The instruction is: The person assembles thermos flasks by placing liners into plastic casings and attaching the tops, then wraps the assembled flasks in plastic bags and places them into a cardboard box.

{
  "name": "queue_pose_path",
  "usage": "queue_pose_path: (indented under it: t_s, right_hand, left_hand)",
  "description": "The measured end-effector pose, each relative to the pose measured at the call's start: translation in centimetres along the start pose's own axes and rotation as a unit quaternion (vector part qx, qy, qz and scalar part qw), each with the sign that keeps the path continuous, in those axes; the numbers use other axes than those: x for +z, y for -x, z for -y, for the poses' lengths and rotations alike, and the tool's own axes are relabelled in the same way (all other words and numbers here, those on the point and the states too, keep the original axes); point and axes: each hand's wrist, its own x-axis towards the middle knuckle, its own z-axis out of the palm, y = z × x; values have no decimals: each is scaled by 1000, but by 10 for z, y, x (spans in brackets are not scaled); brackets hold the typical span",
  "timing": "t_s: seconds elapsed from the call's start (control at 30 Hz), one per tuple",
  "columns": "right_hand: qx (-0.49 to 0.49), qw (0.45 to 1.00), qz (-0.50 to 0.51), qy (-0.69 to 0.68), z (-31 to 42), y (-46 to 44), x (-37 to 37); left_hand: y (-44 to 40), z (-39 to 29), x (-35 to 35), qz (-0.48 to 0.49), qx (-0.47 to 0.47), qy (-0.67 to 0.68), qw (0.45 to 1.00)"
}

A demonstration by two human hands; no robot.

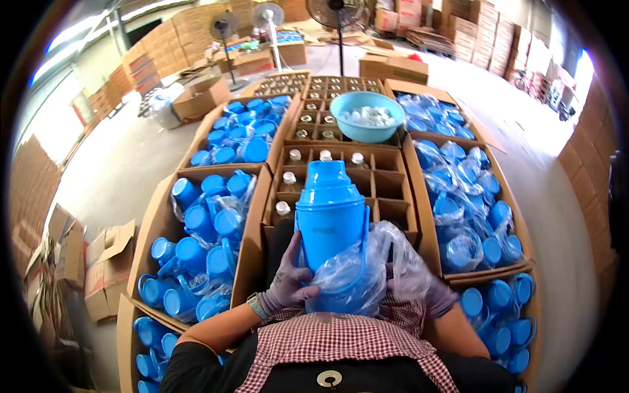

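Observation:
A blue thermos flask [329, 216] with a cup-shaped lid stands upright in front of my body, and its carrying handle hangs down at the front. My left hand [286, 280], in a greyish-purple glove, grips the flask's left side low down. A clear plastic bag [386, 252] is bunched around the flask's lower right part. My right hand [432, 291], gloved too, holds that bag beside the flask; its fingers are partly hidden behind the film. Just beyond the flask is a divided carton [386, 160] with several silver-capped glass liners [325, 155] in its cells.
Cartons of blue flask parts in plastic flank me: left [196, 239], right [468, 209]. A light-blue basin [367, 131] of small whitish pieces rests on the cartons ahead. Farther back stand fans [339, 19] and stacked boxes [475, 29]. Flattened cardboard [108, 268] lies at left.

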Motion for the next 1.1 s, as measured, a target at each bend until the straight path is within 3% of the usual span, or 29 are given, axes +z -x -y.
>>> queue_pose_path:
  t_s: [0.03,0.07,0.1,0.13,0.17,0.23,0.3,0.37,0.43,0.5,0.53,0.57,0.63,0.77,0.83,0.87,0.9,0.97,1.03,1.07,1.1]
  right_hand:
    - [110,978,101,-146,4,6,-45]
    - [27,990,48,133,41,22,-54]
    - [-79,954,-37,288,67,25,-50]
    - [-150,872,-155,440,94,27,-47]
    - [-248,797,-297,464,101,14,-35]
    - [-365,789,-297,395,104,-24,14]
    - [-398,722,-184,535,92,-64,53]
    - [-430,732,-70,524,72,-102,83]
    - [-393,693,31,604,55,-125,89]
    - [-375,711,-5,595,34,-137,90]
    - [-362,716,-5,597,32,-140,82]
    - [-348,724,-9,596,31,-141,75]
    - [-323,736,-11,595,34,-150,72]
    - [-292,756,-1,586,39,-160,73]
    - [-289,769,2,570,37,-165,59]
    - [-298,791,-2,534,35,-168,43]
    - [-256,858,-23,445,29,-171,24]
    - [-151,958,-50,237,10,-180,-17]
    - [136,903,-19,408,8,-194,-47]
    - [184,894,-51,406,8,-197,-45]
    - [64,924,-73,370,15,-197,-32]
  left_hand:
    - [4,2,5,2,-8,2,1000]
    - [4,5,10,1,-16,11,1000]
    - [4,7,13,9,-16,-14,1000]
    - [2,7,15,13,-14,-14,1000]
    - [-1,4,16,17,-12,-15,1000]
    - [-1,-2,17,38,-15,-20,999]
    - [-3,-7,14,41,-28,-19,999]
    - [-2,-16,6,60,-40,5,997]
    - [6,-9,-6,75,-21,40,996]
    - [0,15,-33,122,-64,209,968]
    - [-21,27,-68,151,-66,161,973]
    - [-24,32,-76,4,-214,217,952]
    - [-57,79,-85,-221,-283,225,905]
    - [-123,149,-34,-19,-227,326,918]
    - [-122,167,5,-3,-283,416,864]
    - [-129,142,10,-63,-233,400,884]
    - [-134,128,2,-81,-211,233,946]
    - [-139,98,-16,-111,-47,56,991]
    - [-153,73,-26,-13,134,70,989]
    - [-156,69,-31,28,198,32,979]
    - [-152,73,-26,-57,80,63,993]
